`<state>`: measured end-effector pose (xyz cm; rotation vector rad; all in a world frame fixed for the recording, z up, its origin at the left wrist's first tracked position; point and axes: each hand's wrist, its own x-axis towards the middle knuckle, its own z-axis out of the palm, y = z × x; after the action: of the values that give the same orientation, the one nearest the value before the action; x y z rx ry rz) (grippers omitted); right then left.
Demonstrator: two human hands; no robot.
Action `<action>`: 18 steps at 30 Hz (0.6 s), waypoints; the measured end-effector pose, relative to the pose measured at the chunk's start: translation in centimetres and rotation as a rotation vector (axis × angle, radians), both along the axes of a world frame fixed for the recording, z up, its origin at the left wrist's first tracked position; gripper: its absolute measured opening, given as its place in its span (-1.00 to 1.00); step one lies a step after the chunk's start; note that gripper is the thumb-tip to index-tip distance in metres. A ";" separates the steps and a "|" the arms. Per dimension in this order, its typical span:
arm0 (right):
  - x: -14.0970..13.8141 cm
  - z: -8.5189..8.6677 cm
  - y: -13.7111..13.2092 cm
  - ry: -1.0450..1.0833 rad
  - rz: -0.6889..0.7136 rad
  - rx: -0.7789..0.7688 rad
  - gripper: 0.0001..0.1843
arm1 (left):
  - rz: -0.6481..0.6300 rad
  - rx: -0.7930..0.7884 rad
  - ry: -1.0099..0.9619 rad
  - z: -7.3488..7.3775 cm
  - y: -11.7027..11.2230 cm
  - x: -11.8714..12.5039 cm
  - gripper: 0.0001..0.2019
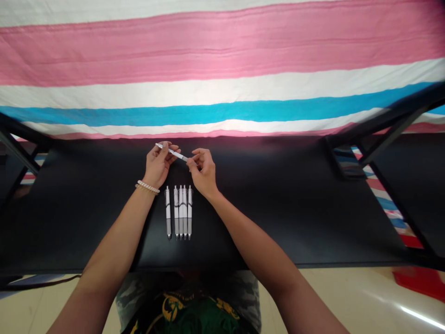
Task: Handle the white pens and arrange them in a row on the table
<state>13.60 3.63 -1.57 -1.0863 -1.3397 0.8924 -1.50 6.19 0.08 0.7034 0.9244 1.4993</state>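
My left hand (160, 163) grips a white retractable pen (173, 152) across its fingers, and the pen's far end sticks out to the upper left. My right hand (203, 172) pinches the pen's other end between its fingertips. Just below my hands, several white pens with grey metal tips (182, 212) lie side by side on the black table (278, 208), tips toward me. One pen stands a little apart on the left of the row. None of these pens touches my hands. A beaded bracelet (148, 187) circles my left wrist.
A pink, white and blue striped cloth (222, 51) hangs behind the black table. Black metal frames (382, 125) rise at both table ends. My camouflage-patterned clothing (187, 301) shows below the near table edge, above a tiled floor with a red object (420, 283).
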 end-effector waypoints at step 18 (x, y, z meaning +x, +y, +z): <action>0.2 0.6 -0.3 -0.013 0.190 -0.095 -0.75 | -0.121 0.024 -0.140 0.4 0.1 -0.3 -0.77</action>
<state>13.83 3.28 -0.97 -1.0502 -1.4414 1.0996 -1.80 6.25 0.52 0.6511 0.7468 1.4352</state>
